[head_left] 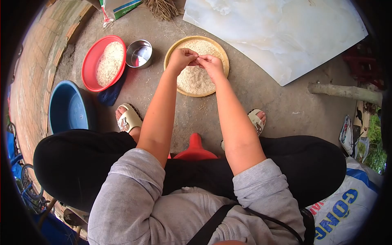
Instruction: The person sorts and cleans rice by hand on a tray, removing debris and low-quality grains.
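Note:
A round woven tray (168,55) with a yellow rim lies on the ground ahead, holding a layer of pale grain (195,80). Both hands are over the tray, fingertips meeting above the grain. My left hand (181,60) is closed in a pinch, thumb and index finger together. From the other side, my right hand (211,65) is pinched too, its fingertips touching those of the left. Whatever sits between the fingertips is too small to make out.
Left of the tray are a steel bowl (139,54), a red basin (90,65) of pale grain and a blue tub (67,108). A marbled white sheet (281,36) lies at the upper right, near a wooden branch (347,91). A printed sack (339,208) stands lower right.

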Available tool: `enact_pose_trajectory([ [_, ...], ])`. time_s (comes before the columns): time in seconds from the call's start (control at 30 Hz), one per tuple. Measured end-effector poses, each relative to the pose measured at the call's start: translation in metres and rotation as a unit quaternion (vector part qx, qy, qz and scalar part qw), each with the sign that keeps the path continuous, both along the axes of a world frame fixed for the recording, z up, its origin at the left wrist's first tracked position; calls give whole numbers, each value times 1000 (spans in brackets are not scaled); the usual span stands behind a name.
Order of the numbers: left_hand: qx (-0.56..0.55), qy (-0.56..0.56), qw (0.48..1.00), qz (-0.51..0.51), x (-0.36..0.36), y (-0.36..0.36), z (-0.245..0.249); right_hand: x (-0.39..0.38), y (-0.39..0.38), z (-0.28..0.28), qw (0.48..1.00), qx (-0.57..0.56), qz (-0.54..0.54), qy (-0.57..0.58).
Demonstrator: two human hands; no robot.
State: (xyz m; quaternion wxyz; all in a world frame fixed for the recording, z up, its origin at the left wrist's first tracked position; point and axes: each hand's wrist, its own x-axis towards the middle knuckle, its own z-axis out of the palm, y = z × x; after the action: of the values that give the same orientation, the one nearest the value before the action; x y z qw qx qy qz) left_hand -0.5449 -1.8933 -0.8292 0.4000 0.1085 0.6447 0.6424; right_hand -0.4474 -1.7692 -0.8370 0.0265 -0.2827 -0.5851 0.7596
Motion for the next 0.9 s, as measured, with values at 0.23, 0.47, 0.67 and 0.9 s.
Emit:
enact_pose_trajectory([
  [0.23,-8,-15,1000,22,0,-5,-1,-4,-6,-16,979,202,7,40],
  [0.47,-28,-10,998,-51,-7,-2,17,-1,-8,-16,976,209,-2,55],
  [0.67,-2,-90,996,0,-5,-2,13,2,-15,-2,936,349,-12,43],
  [0.9,-26,-118,987,109,5,1,-1,7,-13,-21,967,255,-17,2],
])
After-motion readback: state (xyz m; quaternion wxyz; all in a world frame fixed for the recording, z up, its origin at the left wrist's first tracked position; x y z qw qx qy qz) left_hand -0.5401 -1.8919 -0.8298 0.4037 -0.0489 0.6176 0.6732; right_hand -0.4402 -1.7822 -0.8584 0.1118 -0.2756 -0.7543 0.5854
